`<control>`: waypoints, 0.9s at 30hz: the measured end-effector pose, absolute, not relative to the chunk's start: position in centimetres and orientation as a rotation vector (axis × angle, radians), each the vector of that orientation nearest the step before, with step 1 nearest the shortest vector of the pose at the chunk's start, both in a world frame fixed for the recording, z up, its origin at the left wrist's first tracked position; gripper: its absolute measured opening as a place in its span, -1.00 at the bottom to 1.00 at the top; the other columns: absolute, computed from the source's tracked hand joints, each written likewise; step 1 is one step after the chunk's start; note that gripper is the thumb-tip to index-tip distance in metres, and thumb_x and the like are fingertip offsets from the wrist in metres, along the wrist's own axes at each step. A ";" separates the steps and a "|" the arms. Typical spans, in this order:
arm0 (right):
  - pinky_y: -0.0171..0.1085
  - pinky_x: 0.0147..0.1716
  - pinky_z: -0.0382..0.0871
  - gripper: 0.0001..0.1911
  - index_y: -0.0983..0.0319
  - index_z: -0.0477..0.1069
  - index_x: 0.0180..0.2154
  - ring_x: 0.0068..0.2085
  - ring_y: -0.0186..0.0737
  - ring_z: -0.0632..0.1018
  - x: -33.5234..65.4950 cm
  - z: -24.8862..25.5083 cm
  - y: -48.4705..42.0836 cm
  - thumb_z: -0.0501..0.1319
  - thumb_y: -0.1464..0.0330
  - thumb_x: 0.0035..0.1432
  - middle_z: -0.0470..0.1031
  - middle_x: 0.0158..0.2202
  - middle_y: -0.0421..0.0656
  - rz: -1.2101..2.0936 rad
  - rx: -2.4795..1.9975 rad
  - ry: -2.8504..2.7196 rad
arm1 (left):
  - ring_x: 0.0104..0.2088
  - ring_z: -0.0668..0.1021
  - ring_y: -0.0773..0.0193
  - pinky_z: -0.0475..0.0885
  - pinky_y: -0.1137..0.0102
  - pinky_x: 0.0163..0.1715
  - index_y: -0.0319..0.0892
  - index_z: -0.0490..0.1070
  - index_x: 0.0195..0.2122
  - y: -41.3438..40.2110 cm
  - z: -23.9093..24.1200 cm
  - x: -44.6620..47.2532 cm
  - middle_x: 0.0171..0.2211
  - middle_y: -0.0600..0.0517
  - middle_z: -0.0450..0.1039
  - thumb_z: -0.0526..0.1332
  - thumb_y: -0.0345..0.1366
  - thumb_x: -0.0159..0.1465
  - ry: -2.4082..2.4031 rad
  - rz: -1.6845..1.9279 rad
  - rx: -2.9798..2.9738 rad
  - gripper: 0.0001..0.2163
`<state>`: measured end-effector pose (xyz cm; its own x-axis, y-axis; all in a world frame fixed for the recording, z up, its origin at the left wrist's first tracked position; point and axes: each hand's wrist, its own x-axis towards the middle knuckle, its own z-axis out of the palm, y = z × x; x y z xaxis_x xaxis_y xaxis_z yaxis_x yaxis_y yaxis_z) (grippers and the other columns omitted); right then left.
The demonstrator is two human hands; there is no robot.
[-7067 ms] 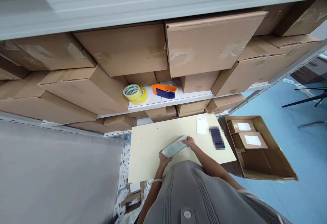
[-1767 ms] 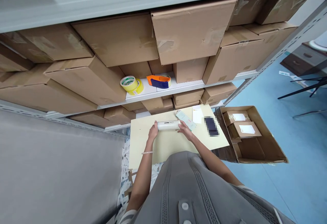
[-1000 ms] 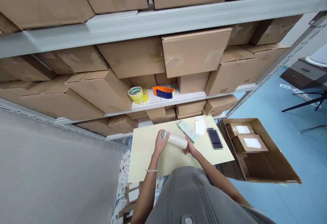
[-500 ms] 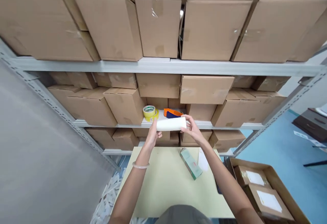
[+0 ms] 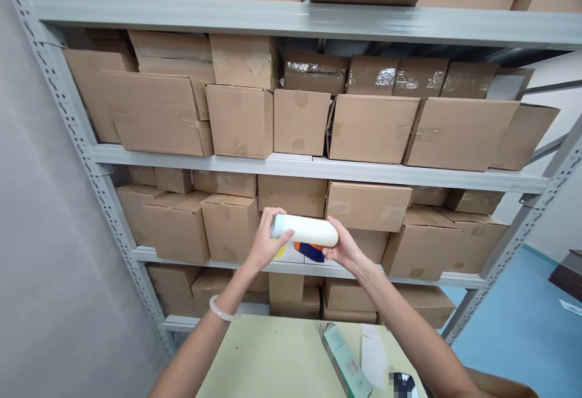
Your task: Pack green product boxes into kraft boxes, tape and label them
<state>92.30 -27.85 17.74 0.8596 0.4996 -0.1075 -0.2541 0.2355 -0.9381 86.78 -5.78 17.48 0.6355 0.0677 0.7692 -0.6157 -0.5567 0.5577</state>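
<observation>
Steel shelving (image 5: 318, 171) loaded with cardboard boxes (image 5: 240, 120) fills the far side of the scene. A pale yellow table (image 5: 264, 361) occupies the near edge.

At centre, a white cylinder (image 5: 305, 230) is held level in the air in front of the middle shelf, well above the table. The left hand (image 5: 264, 245), with a pale bracelet (image 5: 218, 312) on its wrist, has its fingers curled round the cylinder's left end. The right hand (image 5: 343, 248) cups the right end, its fingers closed under and behind it. Directly behind the cylinder, an orange-and-blue tape dispenser (image 5: 309, 251) on the shelf is partly hidden.

Change: about two seconds earlier the cylinder was low over the table, between the same two hands. It has since been lifted clear and raised to shelf height, keeping its level pose, and the view has tilted up with it. The green carton (image 5: 344, 364) and the paper slip (image 5: 373, 355) remain on the near right of the table, untouched.

Reading: the handling appears to have moved from the tabletop into the air. Only the two grips now support the cylinder, and nothing rests beneath it.
</observation>
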 end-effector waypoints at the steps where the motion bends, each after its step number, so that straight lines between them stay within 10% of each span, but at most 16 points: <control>1: -0.40 -0.78 0.34 -0.38 0.31 0.37 -0.10 -0.63 -0.30 0.49 92.2 17.3 -27.6 -0.03 -0.11 0.24 0.48 -0.49 -0.08 0.525 -1.294 -0.267 | -0.06 0.43 0.15 0.36 0.27 -0.03 -0.08 0.28 -0.03 -6.0 17.6 86.5 -0.09 -0.04 0.30 0.17 -0.05 0.24 -0.395 0.997 1.944 -0.66; 8: -0.22 -0.23 0.53 -0.36 0.03 0.11 0.19 -0.05 -0.13 0.52 91.4 12.6 -27.8 -0.05 -0.15 0.22 0.38 0.06 -0.06 -0.040 -1.406 -0.478 | -0.18 0.46 0.20 0.40 0.38 -0.22 -0.07 0.36 -0.19 -7.8 15.9 84.8 -0.19 0.02 0.39 0.17 0.02 0.22 -0.050 0.932 1.709 -0.71; 12: -0.08 -0.19 0.51 -0.19 -0.03 -0.13 0.31 -0.04 -0.03 0.51 89.2 11.3 -28.6 0.05 -0.16 0.15 0.22 0.20 -0.02 -0.067 -1.352 -0.622 | -0.55 0.36 0.35 0.21 0.50 -0.64 -0.06 0.36 -0.19 -8.7 13.8 84.4 -0.46 0.12 0.31 0.17 0.18 0.14 0.169 0.633 1.382 -0.57; 18: -0.04 0.04 0.37 -0.07 -0.06 -0.06 0.32 0.07 -0.01 0.44 86.1 12.2 -30.1 0.34 0.04 0.02 0.28 0.19 -0.07 -0.072 -1.353 -0.729 | -0.71 0.13 0.48 -0.03 0.54 -0.73 -0.10 0.28 -0.27 -10.1 12.2 84.5 -0.64 0.23 0.12 0.25 0.22 0.05 0.212 0.263 1.229 -0.51; 27: -0.33 -0.55 0.42 -0.30 0.19 0.25 0.02 -0.48 -0.26 0.55 86.3 9.2 -30.5 0.44 0.09 -0.10 0.52 -0.26 -0.12 -0.019 -0.956 -0.228 | -0.61 0.35 0.41 0.21 0.48 -0.62 -0.05 -0.01 0.25 -9.5 9.9 85.9 -0.40 0.06 0.40 0.15 0.27 0.13 -0.104 -0.060 1.263 -0.22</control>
<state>86.31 -30.54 9.24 0.9758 0.0847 0.2014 0.1164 0.5781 -0.8076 85.93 -9.45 9.91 0.9937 -0.1027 0.0451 -0.0121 0.3022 0.9532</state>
